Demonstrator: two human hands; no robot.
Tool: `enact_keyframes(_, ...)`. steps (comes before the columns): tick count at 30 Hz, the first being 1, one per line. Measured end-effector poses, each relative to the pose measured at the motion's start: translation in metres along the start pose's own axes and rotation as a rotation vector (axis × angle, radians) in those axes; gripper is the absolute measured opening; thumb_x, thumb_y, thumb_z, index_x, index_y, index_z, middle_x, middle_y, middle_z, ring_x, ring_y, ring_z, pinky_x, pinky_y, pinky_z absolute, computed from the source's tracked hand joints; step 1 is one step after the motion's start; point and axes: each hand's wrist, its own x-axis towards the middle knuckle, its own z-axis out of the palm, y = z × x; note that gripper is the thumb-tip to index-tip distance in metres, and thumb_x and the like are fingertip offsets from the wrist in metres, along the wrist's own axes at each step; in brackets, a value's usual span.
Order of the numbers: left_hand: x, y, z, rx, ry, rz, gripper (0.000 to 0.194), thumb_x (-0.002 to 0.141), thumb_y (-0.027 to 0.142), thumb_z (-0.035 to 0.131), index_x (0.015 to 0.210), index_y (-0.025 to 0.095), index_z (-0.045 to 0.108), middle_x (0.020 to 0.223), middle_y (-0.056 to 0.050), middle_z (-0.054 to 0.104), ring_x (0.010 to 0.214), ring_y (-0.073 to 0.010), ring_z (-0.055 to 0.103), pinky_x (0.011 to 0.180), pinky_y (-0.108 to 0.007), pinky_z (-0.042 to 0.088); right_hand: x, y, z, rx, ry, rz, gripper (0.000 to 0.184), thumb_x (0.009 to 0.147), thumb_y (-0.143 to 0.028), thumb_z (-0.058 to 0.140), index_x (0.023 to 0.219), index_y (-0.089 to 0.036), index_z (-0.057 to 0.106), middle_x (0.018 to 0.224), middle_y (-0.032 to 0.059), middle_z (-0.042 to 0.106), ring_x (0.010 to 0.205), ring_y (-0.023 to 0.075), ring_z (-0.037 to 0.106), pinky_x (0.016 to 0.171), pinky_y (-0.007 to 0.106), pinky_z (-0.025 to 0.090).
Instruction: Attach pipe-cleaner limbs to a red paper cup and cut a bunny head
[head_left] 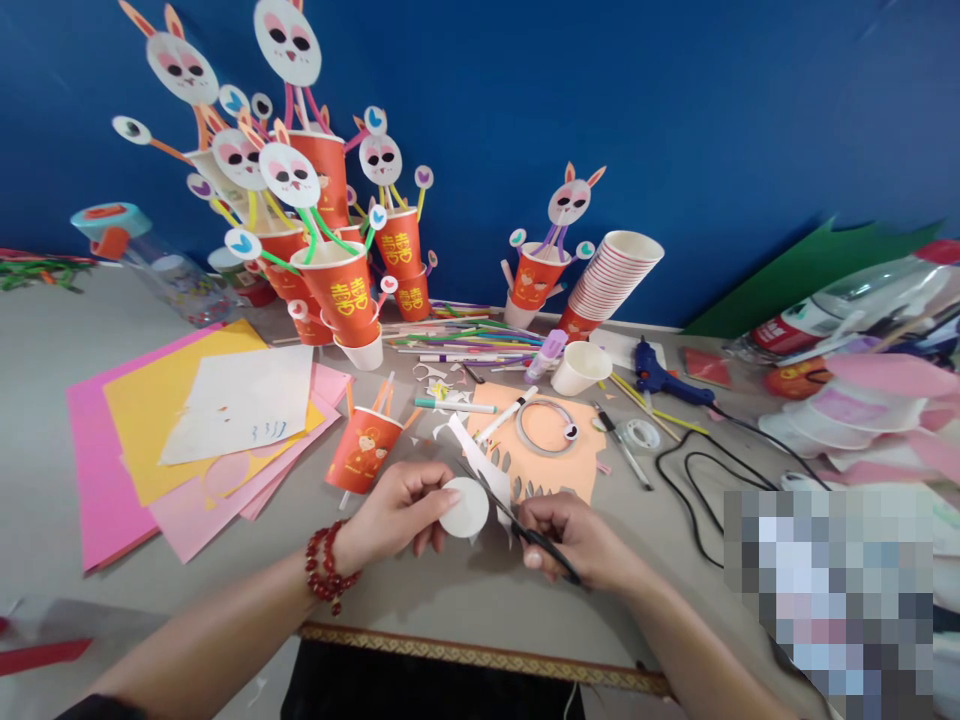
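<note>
Between the thumb and fingers of my left hand (409, 508) is a round white paper disc (465, 508). My right hand (568, 540) grips black-handled scissors (514, 522), whose blades point up and left along the disc's right edge. A strip of white paper (491, 478) lies by the blades, partly hidden behind them. Just beyond my left hand stands a red paper cup (365, 447) with orange straws sticking out of it. An orange paper sheet (551, 450) with cut-out holes lies past the scissors, bearing a roll of clear tape (545, 427).
Coloured paper sheets (112, 470) lie at the left. Behind stand several red cups with rabbit faces (289, 176) and a stack of cups (615, 280). A blue glue gun (667, 378) trails a black cable at the right, near a plastic bottle (847, 300).
</note>
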Motion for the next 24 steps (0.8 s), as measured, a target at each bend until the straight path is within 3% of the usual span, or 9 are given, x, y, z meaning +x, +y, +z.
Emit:
enact_keyframes(12, -0.0008, -0.0003, -0.0002, -0.005, 0.004, -0.002, 0.035, 0.091, 0.045, 0.054, 0.074, 0.015, 0.056, 0.049, 0.001, 0.061, 0.033, -0.0046, 0.045, 0.033, -0.013, 0.029, 0.0003, 0.0011, -0.0009, -0.075, 0.018, -0.075, 0.06, 0.067, -0.061, 0.077, 0.057, -0.021, 0.034, 0.045, -0.0089, 0.04, 0.04, 0.0052, 0.033, 0.04, 0.019, 0.023)
enact_keyframes(19, 0.0009, 0.0022, 0.0008, -0.023, 0.011, -0.01, 0.034, 0.09, 0.044, 0.055, 0.072, 0.015, 0.056, 0.049, 0.001, 0.06, 0.032, -0.0045, 0.045, 0.033, -0.012, 0.031, 0.0003, -0.0014, -0.0019, -0.051, 0.018, 0.023, 0.058, 0.059, -0.068, 0.078, 0.059, -0.019, 0.046, 0.047, -0.0053, 0.05, 0.04, 0.0088, 0.048, 0.04, 0.019, 0.033)
enact_keyframes(24, 0.0003, 0.0027, 0.0012, -0.016, 0.005, -0.016, 0.034, 0.09, 0.044, 0.055, 0.071, 0.015, 0.054, 0.049, 0.001, 0.06, 0.033, -0.0047, 0.046, 0.034, -0.012, 0.031, 0.0, -0.0051, -0.0006, -0.043, -0.001, 0.054, 0.058, 0.058, -0.067, 0.079, 0.059, -0.018, 0.048, 0.049, -0.0051, 0.051, 0.041, 0.0088, 0.05, 0.04, 0.018, 0.035)
